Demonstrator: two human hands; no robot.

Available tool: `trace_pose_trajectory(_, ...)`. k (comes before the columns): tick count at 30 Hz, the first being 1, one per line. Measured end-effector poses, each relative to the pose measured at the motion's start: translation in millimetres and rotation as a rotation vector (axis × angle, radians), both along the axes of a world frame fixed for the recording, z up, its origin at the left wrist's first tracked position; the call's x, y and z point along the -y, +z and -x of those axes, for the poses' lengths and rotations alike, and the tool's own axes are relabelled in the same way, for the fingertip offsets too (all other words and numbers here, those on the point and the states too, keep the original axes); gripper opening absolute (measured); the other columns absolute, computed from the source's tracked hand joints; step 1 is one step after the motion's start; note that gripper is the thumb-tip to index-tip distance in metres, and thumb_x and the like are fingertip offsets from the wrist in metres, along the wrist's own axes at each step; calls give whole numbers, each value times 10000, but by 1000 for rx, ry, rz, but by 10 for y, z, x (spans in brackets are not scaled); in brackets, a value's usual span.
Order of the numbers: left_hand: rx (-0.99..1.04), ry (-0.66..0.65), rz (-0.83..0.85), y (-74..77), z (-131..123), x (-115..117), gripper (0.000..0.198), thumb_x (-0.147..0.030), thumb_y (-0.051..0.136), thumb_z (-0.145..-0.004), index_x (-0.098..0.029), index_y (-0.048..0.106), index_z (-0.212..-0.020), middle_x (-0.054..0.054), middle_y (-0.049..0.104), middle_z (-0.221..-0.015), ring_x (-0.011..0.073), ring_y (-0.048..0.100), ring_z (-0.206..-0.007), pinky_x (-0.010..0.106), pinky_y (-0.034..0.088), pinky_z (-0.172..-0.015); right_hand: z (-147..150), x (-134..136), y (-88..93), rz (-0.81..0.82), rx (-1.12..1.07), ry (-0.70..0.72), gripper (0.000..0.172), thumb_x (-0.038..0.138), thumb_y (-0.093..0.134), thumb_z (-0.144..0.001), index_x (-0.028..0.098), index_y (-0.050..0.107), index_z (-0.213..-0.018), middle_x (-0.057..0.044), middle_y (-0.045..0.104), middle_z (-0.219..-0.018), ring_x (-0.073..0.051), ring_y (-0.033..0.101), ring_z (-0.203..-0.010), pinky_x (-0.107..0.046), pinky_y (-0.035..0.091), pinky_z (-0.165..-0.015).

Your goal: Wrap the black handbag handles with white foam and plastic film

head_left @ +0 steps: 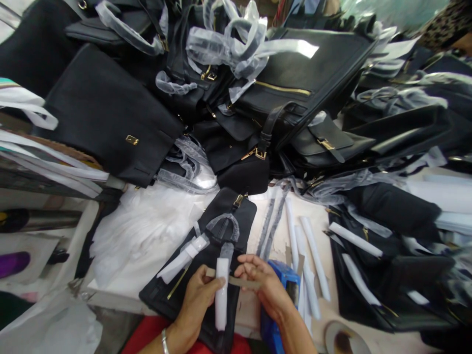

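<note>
A black backpack [241, 209] lies slanted in front of me, with a plastic-wrapped top handle. On it, a strap wrapped in white foam [221, 312] is pinched between the thumb and fingers of my left hand [199, 297]. A narrow tan strip that looks like tape [239, 282] passes around this wrap and stretches to the right. My right hand [267, 285] has the strip's free end, its fingers curled toward the strap. Another white-wrapped strap [182, 258] rests on the backpack's left side, beside a gold zipper [177, 283].
Black bags [114, 118] with plastic-wrapped handles are heaped at the back. White sheets [136, 231] pile up on the left. A blue tape dispenser [285, 278] and rolled white strips [315, 258] lie right of my right hand. More black bags [398, 275] lie farther right.
</note>
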State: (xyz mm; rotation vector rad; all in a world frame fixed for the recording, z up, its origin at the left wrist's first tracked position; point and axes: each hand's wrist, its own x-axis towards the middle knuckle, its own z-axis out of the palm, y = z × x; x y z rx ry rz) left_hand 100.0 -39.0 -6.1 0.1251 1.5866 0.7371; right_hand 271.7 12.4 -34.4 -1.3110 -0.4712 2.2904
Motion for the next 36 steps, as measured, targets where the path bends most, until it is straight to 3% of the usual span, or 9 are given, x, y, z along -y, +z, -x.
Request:
trace_pose_trajectory(3, 14, -5, 9, -15, 12, 6, 314, -356, 731, -698, -204, 480, -809, -30, 586, -684, 129, 544, -594, 206, 361, -519, 37, 250, -6, -103, 62, -67, 436, 386, 743, -773, 218, 596, -1148, -50, 652, -993, -169, 612, -811, -287, 493, -698)
trace_pose_trajectory(7, 47, 16, -10, -47, 22, 19, 335, -347, 744, -695, -209, 455, -793, -42, 572, -667, 119, 538, -579, 196, 349, -504, 108, 443, 45, -259, 145, 36, 288, 341, 729, -792, 245, 645, -1050, -42, 610, -1095, -218, 578, -1026, -327, 468, -879)
trace_pose_trajectory(9, 53, 27, -18, -47, 21, 10, 358, -351, 769, -678, -206, 459, -783, -48, 564, -641, 106, 518, -546, 188, 329, -481, 159, 478, 28, -298, 218, 27, 224, 374, 723, -794, 225, 659, -948, -38, 632, -1016, -210, 590, -963, -309, 461, -848)
trace_pose_trajectory(14, 81, 42, -15, -30, 7, -49, 421, -388, 813, -621, -207, 443, -707, -79, 510, -512, 46, 350, -383, 173, 206, -393, 311, 531, -171, -133, 299, -139, 333, 486, 723, -765, 201, 614, -900, -11, 643, -702, -192, 616, -696, -312, 486, -693)
trace_pose_trajectory(17, 89, 49, -13, -62, 4, -49, 444, -407, 832, -588, -208, 450, -693, -81, 502, -489, 42, 325, -361, 174, 184, -378, 347, 550, -236, -133, 316, -187, 341, 486, 722, -760, 206, 601, -914, -14, 647, -714, -203, 625, -701, -334, 503, -708)
trace_pose_trajectory(20, 88, 39, -13, -130, 12, -2, 451, -421, 836, -589, -210, 454, -700, -87, 486, -485, 48, 334, -365, 175, 184, -382, 318, 541, -179, -197, 367, -107, 290, 440, 704, -790, 212, 611, -944, -17, 645, -739, -209, 616, -731, -335, 491, -719)
trace_pose_trajectory(25, 75, 29, -48, -273, 34, 82, 439, -412, 817, -634, -211, 436, -722, -81, 504, -548, 67, 417, -427, 172, 219, -414, 215, 478, -29, -273, 263, -16, 388, 406, 707, -806, 272, 598, -1153, -44, 659, -1034, -246, 609, -985, -364, 471, -873)
trace_pose_trajectory(30, 129, 27, -41, -325, 39, 47, 478, -429, 825, -580, -217, 413, -698, -28, 605, -560, 70, 402, -390, 181, 174, -392, 171, 427, -105, -260, 184, -27, 286, 428, 705, -815, 256, 688, -1043, -31, 681, -876, -222, 632, -839, -359, 478, -808)
trace_pose_trajectory(36, 53, 41, -15, -220, 53, 9, 507, -411, 834, -551, -224, 378, -669, -101, 444, -460, 41, 292, -366, 174, 127, -382, 145, 477, -258, -98, 81, -99, 338, 419, 785, -739, 223, 747, -1011, -53, 710, -905, -228, 675, -819, -386, 515, -823)
